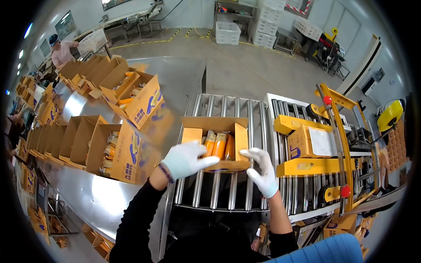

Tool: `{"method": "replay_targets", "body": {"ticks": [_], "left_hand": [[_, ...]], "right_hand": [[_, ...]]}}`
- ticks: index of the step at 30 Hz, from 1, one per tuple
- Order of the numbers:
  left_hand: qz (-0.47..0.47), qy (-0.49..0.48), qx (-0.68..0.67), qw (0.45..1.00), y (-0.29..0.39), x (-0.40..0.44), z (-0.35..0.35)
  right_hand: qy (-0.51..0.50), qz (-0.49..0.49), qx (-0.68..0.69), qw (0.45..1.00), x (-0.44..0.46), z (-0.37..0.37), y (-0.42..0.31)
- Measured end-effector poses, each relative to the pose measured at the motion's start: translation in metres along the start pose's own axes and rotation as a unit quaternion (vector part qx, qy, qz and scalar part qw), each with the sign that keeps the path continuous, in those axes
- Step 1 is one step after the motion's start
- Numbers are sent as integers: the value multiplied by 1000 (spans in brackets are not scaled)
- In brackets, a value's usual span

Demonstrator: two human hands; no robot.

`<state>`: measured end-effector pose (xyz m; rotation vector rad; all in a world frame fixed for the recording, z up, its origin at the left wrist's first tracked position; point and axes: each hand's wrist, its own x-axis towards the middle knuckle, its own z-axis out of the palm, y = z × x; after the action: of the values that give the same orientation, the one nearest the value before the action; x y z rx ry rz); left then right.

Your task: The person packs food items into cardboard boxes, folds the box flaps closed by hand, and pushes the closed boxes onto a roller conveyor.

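An open-topped cardboard box [226, 165] sits on the roller conveyor in front of me. Inside it lie several orange-and-clear wrapped packets [219, 145]. My left hand [186, 161], in a white glove, reaches over the box's left front corner with fingers spread and thumb stretched across the front edge. It partly hides the left flap and some packets. At the right front corner is my gloved right hand [261, 170], its fingertips by the right side flap and its thumb held apart. Whether either hand touches the cardboard is hard to tell.
Rollers [213, 193] run right towards a yellow-framed machine [348, 144] holding a closed carton [305, 142]. On the metal table [94, 193] at left stand rows of open boxes [116, 153]. Another person [61, 52] is at the far left. White crates [227, 33] stand behind.
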<state>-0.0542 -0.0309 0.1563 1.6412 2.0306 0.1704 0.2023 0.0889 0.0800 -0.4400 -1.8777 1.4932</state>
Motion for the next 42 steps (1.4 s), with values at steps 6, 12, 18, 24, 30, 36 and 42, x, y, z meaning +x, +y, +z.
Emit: {"method": "replay_targets", "body": {"ticks": [6,12,18,24,30,36,42], "left_hand": [[183,320,31,929,-30,66,52],[-66,515,-22,855,-38,61,88],[29,332,-495,803,-71,69,96],[-60,295,-604,738,-28,90,86],[122,195,-501,835,107,159,182],[69,509,45,857,3,-24,67],[-153,392,19,907,-64,-108,80]], "right_hand": [[-104,110,-301,941,70,-22,-17],[-240,-8,-525,816,99,25,2],[-19,-137,-573,808,109,23,-13],[-112,-94,-600,786,18,-9,19],[-8,-61,-709,702,52,-77,76],[45,21,-658,751,31,-89,44],[-31,-11,-317,948,29,25,53]]}}
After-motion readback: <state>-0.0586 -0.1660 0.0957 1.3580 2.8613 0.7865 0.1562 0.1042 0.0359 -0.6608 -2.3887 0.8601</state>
